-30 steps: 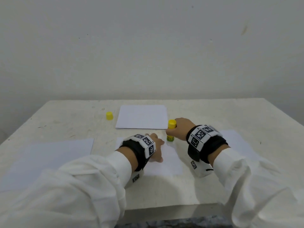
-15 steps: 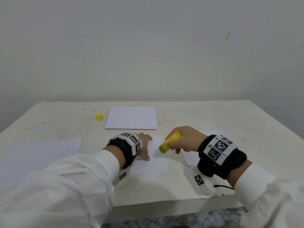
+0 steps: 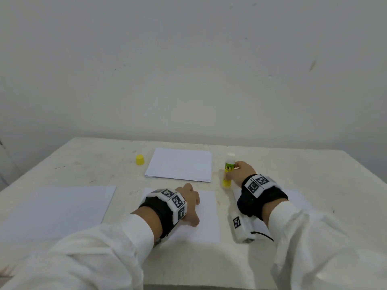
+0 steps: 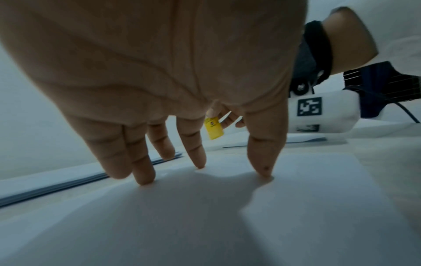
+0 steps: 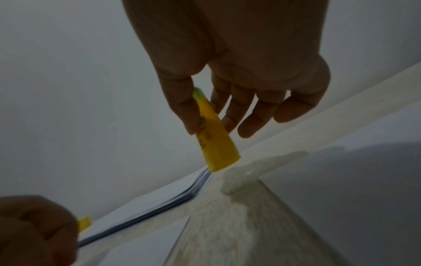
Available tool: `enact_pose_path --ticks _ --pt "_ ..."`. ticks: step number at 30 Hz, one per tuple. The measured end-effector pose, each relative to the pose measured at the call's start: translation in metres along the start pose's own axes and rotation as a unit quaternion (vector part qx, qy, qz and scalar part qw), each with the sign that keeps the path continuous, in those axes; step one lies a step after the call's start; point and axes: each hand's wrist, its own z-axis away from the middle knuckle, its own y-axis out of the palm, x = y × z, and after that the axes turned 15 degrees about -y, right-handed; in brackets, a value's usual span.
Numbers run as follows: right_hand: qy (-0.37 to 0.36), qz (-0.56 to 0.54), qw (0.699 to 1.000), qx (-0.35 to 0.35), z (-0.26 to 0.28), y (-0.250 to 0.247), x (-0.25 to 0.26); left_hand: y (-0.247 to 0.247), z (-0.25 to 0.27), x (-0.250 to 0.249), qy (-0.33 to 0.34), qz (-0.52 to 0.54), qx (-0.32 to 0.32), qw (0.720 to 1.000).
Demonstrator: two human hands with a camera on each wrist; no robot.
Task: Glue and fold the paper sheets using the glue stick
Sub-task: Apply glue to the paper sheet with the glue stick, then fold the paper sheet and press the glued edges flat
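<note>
A person in white sleeves works at a pale table [image 3: 314,174], seen from a head camera, with both wrists wearing tagged camera bands.

Nearest, the left hand [image 3: 188,203] lies on the sheet [image 3: 207,222] in front of the person. Its fingers [image 4: 198,154] are straight and spread, tips pressing the paper flat.

Just beyond and to the right, the right hand [image 3: 240,172] pinches the glue stick [image 3: 228,170] between thumb and fingers. Half a second ago the stick was tilted with its tip down over the sheet, as if spreading glue. Now it stands on the bare table beside the sheet's far right corner, well off the paper. This suggests the gluing pass on this sheet is over and the stick is being parked, so folding probably comes next.

The stick's long axis is nearly vertical, leaning slightly. Its exposed white glue tip points up and its yellow base touches or nearly touches the table.

More paper lies under the right forearm, and a larger sheet sits at the left.

Farther back lies a stack [image 3: 180,165] of sheets, with the yellow cap [image 3: 139,159] standing just left of it. A plain wall fills the background.
</note>
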Motion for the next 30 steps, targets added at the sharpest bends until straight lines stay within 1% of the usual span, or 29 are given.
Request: enact_pose_path --ticks 4,7,10,15,19,21,23,24,25,27,30 --pt "0.002 0.094 0.995 0.039 -0.013 0.004 0.006 0.003 0.0 0.0 -0.009 0.004 0.001 1.0" --pt "0.009 0.114 0.992 0.058 -0.018 0.009 0.005 0.003 0.003 0.001 -0.013 -0.02 -0.008 1.0" --pt "0.017 0.126 0.989 0.075 -0.017 0.009 0.007 0.001 0.008 0.001 -0.024 -0.022 -0.001 0.999" --pt "0.023 0.158 0.983 0.088 -0.014 0.007 0.01 0.004 0.014 0.003 -0.016 0.026 0.007 0.999" --pt "0.053 0.21 0.97 0.107 -0.001 0.001 0.006 0.002 0.02 0.015 0.009 0.096 0.007 0.995" --pt "0.049 0.238 0.962 0.125 0.01 -0.002 0.008 -0.002 0.023 0.023 0.026 0.132 -0.011 0.991" --pt "0.053 0.275 0.946 0.165 0.019 -0.002 0.016 -0.006 0.025 0.036 0.035 0.152 -0.034 0.987" --pt "0.045 0.284 0.937 0.199 0.026 0.001 0.025 -0.008 0.026 0.046 0.034 0.155 -0.039 0.987" --pt "0.029 0.275 0.932 0.233 0.033 0.005 0.038 -0.01 0.028 0.057 0.031 0.153 -0.04 0.987" --pt "-0.02 0.255 0.926 0.278 0.046 0.019 0.066 -0.015 0.03 0.086 0.015 0.138 -0.033 0.99" --pt "-0.074 0.244 0.918 0.303 0.053 0.057 0.109 -0.013 0.032 0.146 -0.036 0.106 -0.02 0.994"
